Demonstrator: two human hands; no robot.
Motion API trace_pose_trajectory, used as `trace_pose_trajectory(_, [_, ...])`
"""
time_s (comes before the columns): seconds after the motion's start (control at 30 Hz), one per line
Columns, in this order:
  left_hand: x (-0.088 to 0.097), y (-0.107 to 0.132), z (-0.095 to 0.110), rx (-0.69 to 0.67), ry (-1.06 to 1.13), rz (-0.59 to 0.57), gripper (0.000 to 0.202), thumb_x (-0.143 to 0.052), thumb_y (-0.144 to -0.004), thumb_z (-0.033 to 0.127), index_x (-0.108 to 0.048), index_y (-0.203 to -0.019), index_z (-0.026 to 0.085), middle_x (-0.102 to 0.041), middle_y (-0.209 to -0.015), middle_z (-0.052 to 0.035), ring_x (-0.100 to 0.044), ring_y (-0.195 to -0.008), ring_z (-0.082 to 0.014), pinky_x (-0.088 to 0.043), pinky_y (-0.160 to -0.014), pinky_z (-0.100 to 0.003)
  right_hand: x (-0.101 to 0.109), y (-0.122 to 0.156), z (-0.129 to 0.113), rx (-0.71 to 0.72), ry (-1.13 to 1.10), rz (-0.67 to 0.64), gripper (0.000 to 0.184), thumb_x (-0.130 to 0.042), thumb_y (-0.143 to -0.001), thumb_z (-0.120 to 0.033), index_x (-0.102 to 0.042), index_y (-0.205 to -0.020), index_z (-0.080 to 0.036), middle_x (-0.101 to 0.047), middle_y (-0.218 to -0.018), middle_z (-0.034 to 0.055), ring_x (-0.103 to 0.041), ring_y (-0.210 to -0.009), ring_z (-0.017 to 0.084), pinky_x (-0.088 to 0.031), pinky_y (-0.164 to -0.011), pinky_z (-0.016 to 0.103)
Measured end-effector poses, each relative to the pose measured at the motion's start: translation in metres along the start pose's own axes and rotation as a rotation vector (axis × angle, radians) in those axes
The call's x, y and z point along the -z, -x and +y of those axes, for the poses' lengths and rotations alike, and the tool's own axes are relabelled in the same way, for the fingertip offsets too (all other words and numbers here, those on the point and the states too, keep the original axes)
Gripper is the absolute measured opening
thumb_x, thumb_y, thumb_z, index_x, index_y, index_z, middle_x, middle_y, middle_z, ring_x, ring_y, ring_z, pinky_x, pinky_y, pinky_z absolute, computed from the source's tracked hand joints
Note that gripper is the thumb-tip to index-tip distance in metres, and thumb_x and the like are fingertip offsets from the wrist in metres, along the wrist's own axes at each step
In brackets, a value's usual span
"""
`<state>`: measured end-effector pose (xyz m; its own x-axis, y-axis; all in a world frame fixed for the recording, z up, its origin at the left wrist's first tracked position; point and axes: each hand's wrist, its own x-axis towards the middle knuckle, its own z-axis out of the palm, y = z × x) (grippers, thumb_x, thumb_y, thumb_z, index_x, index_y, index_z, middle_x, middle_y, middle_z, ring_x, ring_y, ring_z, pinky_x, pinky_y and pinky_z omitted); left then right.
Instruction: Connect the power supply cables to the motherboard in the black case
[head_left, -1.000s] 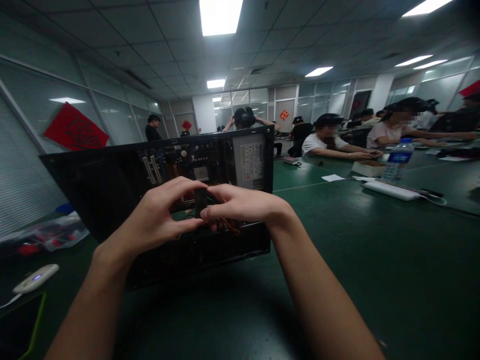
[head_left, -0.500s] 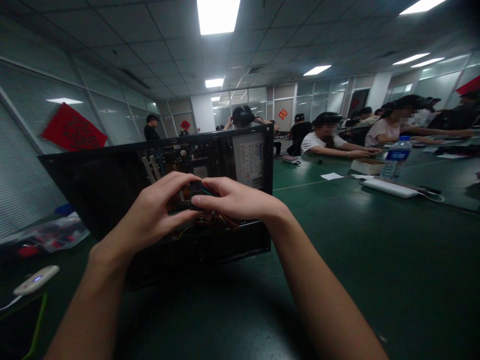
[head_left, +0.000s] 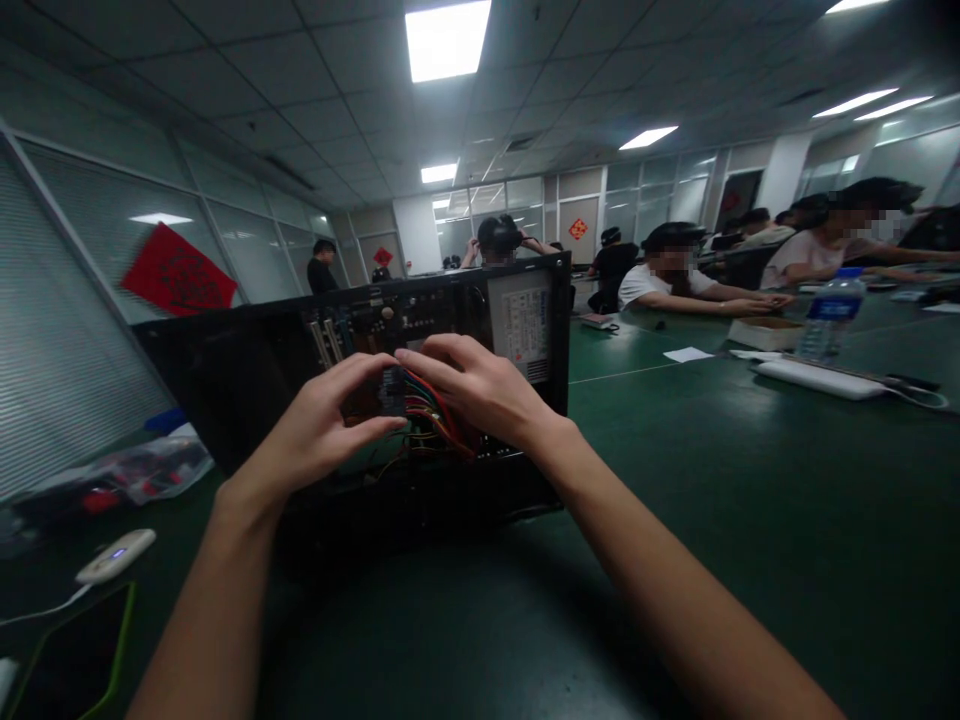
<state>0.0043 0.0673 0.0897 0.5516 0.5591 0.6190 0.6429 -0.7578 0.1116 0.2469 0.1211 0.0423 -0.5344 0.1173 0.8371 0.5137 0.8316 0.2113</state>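
An open black computer case [head_left: 217,370] stands on the table with its inside toward me. My left hand [head_left: 322,420] has thumb and fingers closed round a black power connector [head_left: 391,390]. Multicoloured wires [head_left: 435,410] run from the connector to the right. My right hand [head_left: 480,385] is curled over these wires, its fingertips by the connector's upper edge. Part of its grip is hidden. Behind the hands, the circuit board [head_left: 409,312] shows in part. The labelled power supply [head_left: 523,315] sits at the case's upper right.
On the left are a plastic bag [head_left: 127,480], a white device with a cable [head_left: 116,557] and a green-edged phone [head_left: 75,650]. To the right stand a water bottle [head_left: 832,310], a box [head_left: 765,332] and a white power bank [head_left: 821,380]. Several people sit beyond.
My right thumb has moved from the connector's front to its upper edge, exposing more wires and the connector. My left hand keeps its grip. The view has shifted slightly left.
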Motion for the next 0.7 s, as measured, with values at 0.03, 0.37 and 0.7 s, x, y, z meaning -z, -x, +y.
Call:
trace_pose_trajectory(0.03, [-0.001, 0.000, 0.000, 0.001, 0.004, -0.016, 0.064, -0.068, -0.089, 0.062, -0.061, -0.137, 0.019, -0.068, -0.127, -0.0101, -0.066, -0.112, -0.0264, -0.057, -0.099, -0.039, -0.002, 0.003, 0.001, 0.009, 0.023, -0.019, 0.052, -0.046, -0.105, -0.017, -0.046, -0.156, -0.029, -0.055, -0.139, 0.0115, -0.055, -0.125, 0.022, -0.058, -0.098, 0.040])
trace_pose_trajectory(0.37, [-0.017, -0.001, -0.012, 0.098, 0.124, -0.165, 0.063, -0.072, -0.087, 0.058, -0.064, -0.136, 0.019, -0.069, -0.134, -0.0101, -0.067, -0.120, -0.0273, -0.054, -0.107, -0.043, -0.031, 0.015, 0.005, 0.167, 0.026, 0.103, 0.033, -0.044, -0.108, -0.019, -0.067, -0.131, -0.017, -0.064, -0.126, 0.0143, -0.060, -0.118, 0.021, -0.059, -0.094, 0.037])
trace_pose_trajectory(0.7, [-0.032, -0.002, -0.030, -0.040, -0.094, -0.009, 0.031, -0.069, -0.094, 0.045, -0.068, -0.109, 0.017, -0.074, -0.103, -0.0067, -0.071, -0.093, -0.0215, -0.058, -0.083, -0.035, -0.031, 0.007, -0.012, -0.225, 0.050, -0.261, 0.029, -0.046, -0.105, -0.015, -0.066, -0.126, -0.012, -0.064, -0.124, 0.0153, -0.065, -0.110, 0.024, -0.056, -0.089, 0.034])
